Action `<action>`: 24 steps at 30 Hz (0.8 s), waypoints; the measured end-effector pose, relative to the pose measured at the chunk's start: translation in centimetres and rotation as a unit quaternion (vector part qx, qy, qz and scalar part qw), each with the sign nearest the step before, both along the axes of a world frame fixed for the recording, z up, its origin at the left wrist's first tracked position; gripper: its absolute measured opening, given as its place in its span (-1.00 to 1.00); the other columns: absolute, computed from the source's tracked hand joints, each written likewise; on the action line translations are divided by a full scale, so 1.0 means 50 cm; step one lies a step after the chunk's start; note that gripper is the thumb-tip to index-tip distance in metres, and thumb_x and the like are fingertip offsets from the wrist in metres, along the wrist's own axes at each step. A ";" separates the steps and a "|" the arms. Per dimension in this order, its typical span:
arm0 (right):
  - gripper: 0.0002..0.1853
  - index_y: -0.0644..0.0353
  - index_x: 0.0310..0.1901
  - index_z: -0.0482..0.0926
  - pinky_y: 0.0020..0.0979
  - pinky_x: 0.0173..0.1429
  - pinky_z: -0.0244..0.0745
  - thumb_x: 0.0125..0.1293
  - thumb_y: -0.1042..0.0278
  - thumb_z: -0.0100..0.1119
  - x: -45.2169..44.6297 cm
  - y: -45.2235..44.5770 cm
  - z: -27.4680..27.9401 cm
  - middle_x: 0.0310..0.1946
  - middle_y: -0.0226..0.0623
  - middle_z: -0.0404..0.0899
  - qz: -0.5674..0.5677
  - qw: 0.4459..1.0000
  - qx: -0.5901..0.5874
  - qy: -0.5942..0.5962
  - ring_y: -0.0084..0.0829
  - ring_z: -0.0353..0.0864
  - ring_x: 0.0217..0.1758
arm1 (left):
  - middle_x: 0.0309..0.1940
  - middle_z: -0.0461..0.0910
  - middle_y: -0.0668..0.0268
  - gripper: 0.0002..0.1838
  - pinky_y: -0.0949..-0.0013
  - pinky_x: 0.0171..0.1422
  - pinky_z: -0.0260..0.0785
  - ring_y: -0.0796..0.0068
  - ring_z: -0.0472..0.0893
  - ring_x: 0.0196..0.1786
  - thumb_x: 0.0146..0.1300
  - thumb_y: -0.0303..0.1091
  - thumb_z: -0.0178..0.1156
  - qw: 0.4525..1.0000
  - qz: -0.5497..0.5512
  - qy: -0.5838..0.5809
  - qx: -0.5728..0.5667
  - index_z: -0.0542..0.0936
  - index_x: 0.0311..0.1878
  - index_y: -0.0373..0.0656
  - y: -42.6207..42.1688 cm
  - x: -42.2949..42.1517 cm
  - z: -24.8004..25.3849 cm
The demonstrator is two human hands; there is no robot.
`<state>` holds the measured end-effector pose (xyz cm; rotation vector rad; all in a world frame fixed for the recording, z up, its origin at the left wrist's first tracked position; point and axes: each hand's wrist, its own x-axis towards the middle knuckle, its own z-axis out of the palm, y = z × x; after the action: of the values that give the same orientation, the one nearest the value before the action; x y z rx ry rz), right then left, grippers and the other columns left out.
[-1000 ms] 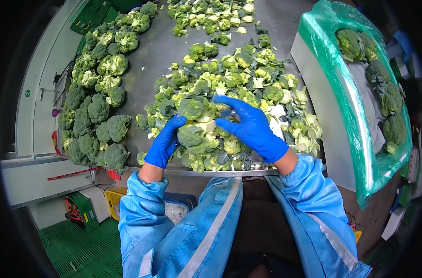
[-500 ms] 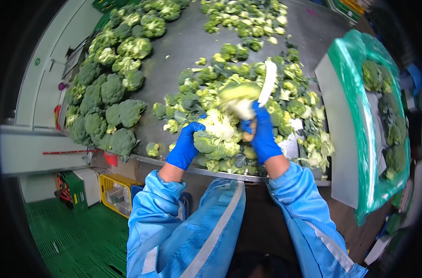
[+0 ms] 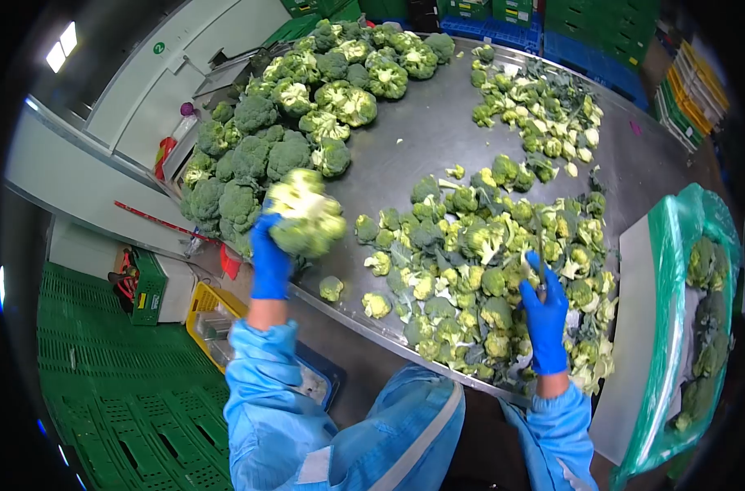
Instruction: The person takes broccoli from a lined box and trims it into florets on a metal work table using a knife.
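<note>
My left hand [image 3: 270,260], in a blue glove, is closed on a broccoli head [image 3: 307,214] with its pale cut underside showing. It is raised at the near side of a pile of whole broccoli heads [image 3: 256,159], and motion blurs it a little. Over a spread of cut broccoli florets [image 3: 471,282], my right hand [image 3: 546,317], also gloved in blue, grips a knife [image 3: 541,288]. The knife's blade is seen almost edge-on and points away from me, hard to make out against the florets. Most of its handle is hidden by the fingers.
A metal table [image 3: 405,151] bears the broccoli, with another floret heap [image 3: 536,110] at its far side. At right stands a box [image 3: 634,327] lined with green plastic, holding broccoli. A yellow crate [image 3: 213,323] and green pallets [image 3: 135,409] are at lower left.
My left hand has moved left with the broccoli head, from the florets to beside the whole heads. My right hand has drawn apart from it and lowered the knife. The view has swung left.
</note>
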<state>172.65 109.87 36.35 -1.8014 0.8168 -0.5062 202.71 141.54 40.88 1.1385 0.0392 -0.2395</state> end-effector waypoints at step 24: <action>-0.66 0.14 0.08 0.54 -0.47 -0.12 0.53 0.28 0.35 0.22 -0.200 0.142 -0.075 -0.10 -0.34 0.64 0.012 0.981 0.191 -0.040 -0.58 0.58 -0.18 | 0.03 0.56 -0.02 -0.48 0.19 0.17 0.36 0.09 0.53 0.07 0.31 -0.10 0.09 0.665 0.046 -0.328 0.669 0.48 0.14 -0.35 0.256 0.476 -0.125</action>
<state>162.66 116.95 32.61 -1.4265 0.7771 -0.3747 226.53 154.36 34.62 2.6528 -0.4496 0.4240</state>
